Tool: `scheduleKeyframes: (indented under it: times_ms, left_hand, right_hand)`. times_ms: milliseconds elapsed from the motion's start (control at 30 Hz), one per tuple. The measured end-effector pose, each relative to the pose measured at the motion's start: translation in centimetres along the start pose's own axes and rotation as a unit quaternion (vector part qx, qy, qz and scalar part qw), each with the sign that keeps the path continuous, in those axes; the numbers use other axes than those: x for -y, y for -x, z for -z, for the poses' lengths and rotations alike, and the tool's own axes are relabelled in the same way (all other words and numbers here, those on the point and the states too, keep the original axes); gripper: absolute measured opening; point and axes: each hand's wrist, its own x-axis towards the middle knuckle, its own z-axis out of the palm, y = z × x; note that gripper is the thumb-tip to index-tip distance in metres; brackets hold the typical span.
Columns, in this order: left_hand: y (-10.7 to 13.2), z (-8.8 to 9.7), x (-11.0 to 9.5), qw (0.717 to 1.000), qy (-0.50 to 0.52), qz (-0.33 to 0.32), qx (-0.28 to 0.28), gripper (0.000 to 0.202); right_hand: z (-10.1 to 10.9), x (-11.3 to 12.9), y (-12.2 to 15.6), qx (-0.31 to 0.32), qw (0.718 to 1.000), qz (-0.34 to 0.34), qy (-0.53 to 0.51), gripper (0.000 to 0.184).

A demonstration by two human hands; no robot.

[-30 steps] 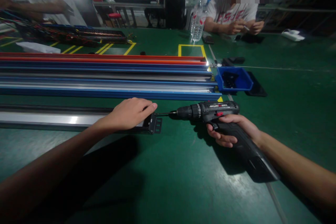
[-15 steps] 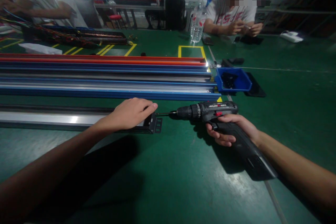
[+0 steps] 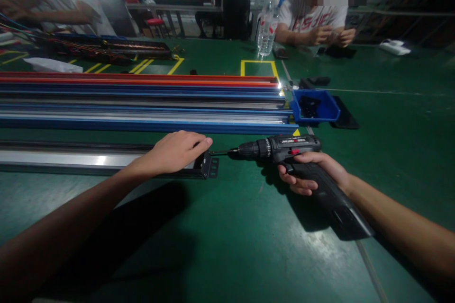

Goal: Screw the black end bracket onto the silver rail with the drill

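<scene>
My right hand [image 3: 313,170] is wrapped round the grip of a black cordless drill [image 3: 295,144], a finger at its trigger. The drill lies level, and its long thin bit [image 3: 222,153] points left, reaching the black end cap [image 3: 204,165] of a metal profile. Over that end of the black and silver profile [image 3: 81,157] lies my left hand [image 3: 179,151], its fingers curled down over the far side and the thumb along the top near the cap. A slotted black bracket [image 3: 213,168] sticks out from the cap. The exact contact of bit tip and screw is too small to tell.
Blue profiles [image 3: 177,125] and a red profile [image 3: 142,79] lie side by side beyond my hands. At their right ends sits a blue bin [image 3: 329,112] with black parts. Water bottles [image 3: 266,33] stand farther back. Co-workers sit across the green table [image 3: 249,246].
Both hands, the drill and the profile keep practically the same positions. The whole view has shifted very slightly.
</scene>
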Motion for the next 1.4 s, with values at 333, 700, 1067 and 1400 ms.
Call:
scheduleKeyframes:
  times_ms: [333,700,1067,1400]
  left_hand:
    - [0.13,0.06,-0.16,1.000,0.005,-0.007,-0.005,0.060]
    - [0.08,0.00,0.00,1.000,0.005,-0.011,-0.005,0.062]
    - [-0.01,-0.09,0.04,1.000,0.006,-0.005,-0.005,0.063]
    - [0.06,-0.13,0.13,1.000,0.005,-0.004,-0.007,0.062]
  right_hand:
    - [-0.05,0.11,0.08,0.015,1.000,-0.006,-0.021,0.036]
    - [-0.10,0.11,0.04,0.012,1.000,-0.004,-0.025,0.036]
    - [-0.42,0.19,0.14,-0.010,1.000,-0.013,-0.027,0.036]
    - [-0.37,0.23,0.13,-0.011,0.999,-0.015,-0.031,0.035]
